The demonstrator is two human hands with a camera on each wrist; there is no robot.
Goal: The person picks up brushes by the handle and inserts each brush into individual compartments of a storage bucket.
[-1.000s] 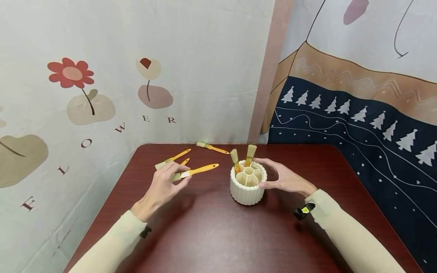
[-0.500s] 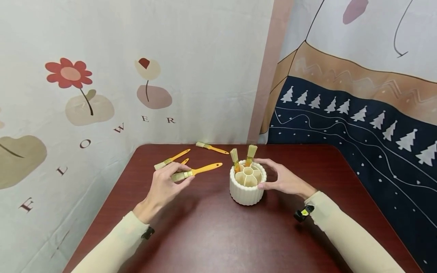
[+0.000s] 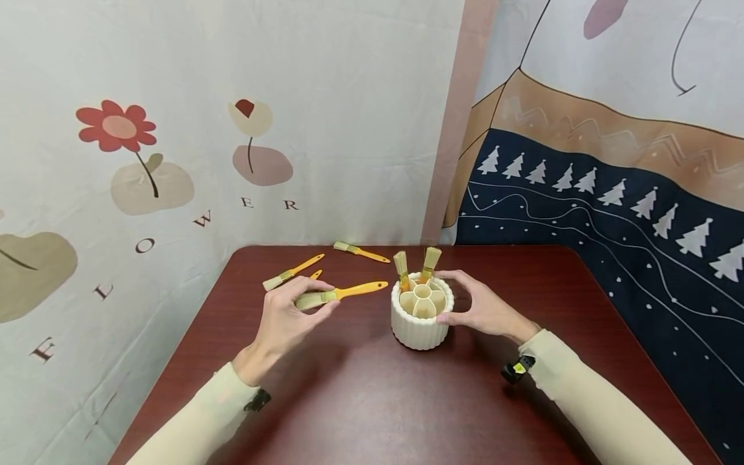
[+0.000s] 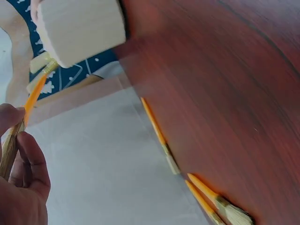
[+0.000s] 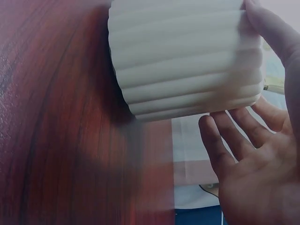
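Observation:
My left hand (image 3: 285,316) pinches a paintbrush (image 3: 361,289) with a yellow handle between thumb and fingers near its metal band. The brush is raised, its handle end pointing right toward a white ribbed brush holder (image 3: 421,330). Petal-shaped compartments ring a round middle one in this holder. Two brushes, a left one (image 3: 401,265) and a right one (image 3: 431,259), stand in its rear compartments, bristles up. My right hand (image 3: 488,309) grips the holder from the right, thumb at the front rim. In the right wrist view, its fingers reach round the ribbed wall (image 5: 187,65).
Behind my left hand lies a loose paintbrush (image 3: 293,272), with another handle (image 3: 316,274) partly hidden beside it. One more paintbrush (image 3: 361,252) lies along the back edge of the dark red table (image 3: 395,407). A printed cloth (image 3: 360,129) hangs behind the table.
My left hand has moved slightly right with the paintbrush, bringing its handle end closer to the holder. My right hand and the holder have stayed nearly still.

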